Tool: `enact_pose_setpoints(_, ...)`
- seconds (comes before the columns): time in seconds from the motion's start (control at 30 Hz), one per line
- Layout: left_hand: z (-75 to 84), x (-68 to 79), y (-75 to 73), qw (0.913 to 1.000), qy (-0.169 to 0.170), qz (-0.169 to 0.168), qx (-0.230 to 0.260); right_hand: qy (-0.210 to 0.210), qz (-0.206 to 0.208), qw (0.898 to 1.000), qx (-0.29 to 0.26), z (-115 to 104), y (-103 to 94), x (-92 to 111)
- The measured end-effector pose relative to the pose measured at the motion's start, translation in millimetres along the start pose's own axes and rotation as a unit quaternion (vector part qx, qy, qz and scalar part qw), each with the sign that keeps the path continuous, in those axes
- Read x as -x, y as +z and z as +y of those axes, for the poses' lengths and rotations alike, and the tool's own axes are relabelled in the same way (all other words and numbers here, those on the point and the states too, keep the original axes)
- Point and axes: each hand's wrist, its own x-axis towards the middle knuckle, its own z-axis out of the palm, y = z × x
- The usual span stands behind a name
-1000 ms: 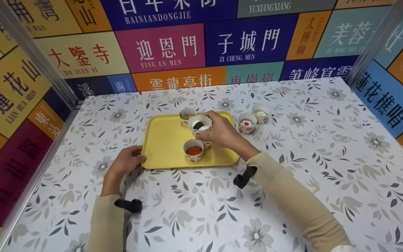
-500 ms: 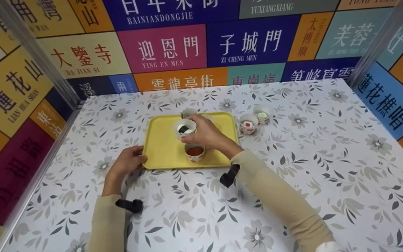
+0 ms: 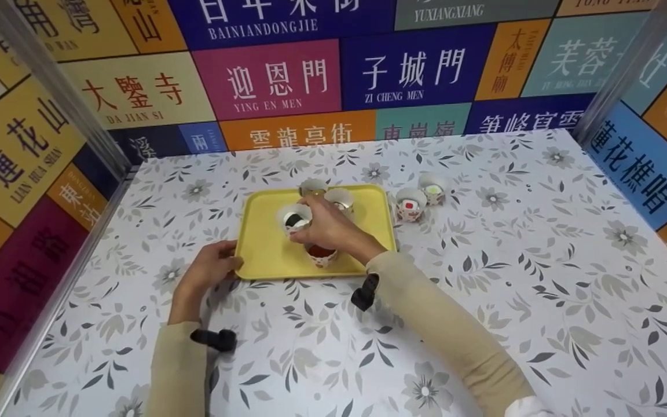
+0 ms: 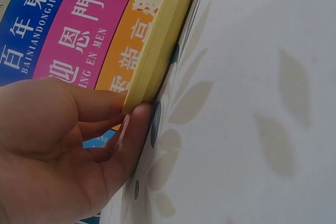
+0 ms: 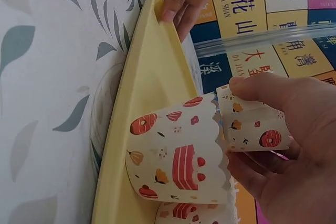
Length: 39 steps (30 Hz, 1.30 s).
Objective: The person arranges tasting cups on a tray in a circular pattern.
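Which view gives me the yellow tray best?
Head: it looks down on the yellow tray, all four sides showing. Left wrist shows only a strip of its edge; right wrist shows it steeply slanted, cropped and partly behind paper cups.

Six cups (image 3: 410,213), one tray (image 3: 270,249) (plus two hands (image 3: 217,265)).
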Motion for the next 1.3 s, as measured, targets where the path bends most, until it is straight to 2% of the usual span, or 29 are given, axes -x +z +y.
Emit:
enact_pose_setpoints(0.4, 1.6, -0.8, -2.7, 1.0, 0.001, -0.002, -0.009, -0.026, 0.01, 0.999, 0.019, -13, 4.6, -2)
enact_pose_setpoints(0.53, 2.4, 0.9, -3.2, 0.9999, 0.009, -0.008, 0.002, -0.033, 0.007, 0.999, 0.026, -14, 7.2, -5)
enact_pose_setpoints(0.87, 2.6, 1.2, -1.5, 1.0, 0.006, -0.006, 0.004, -0.021, -0.034, 0.996, 0.077, -9, 17.7, -7)
enact_pose_setpoints(1.3, 0.3, 0.3, -1.2, 0.9999, 0.016, 0.0, 0.001, -0.016, -0.055, 0.987, 0.148, -11, 21.1, -7)
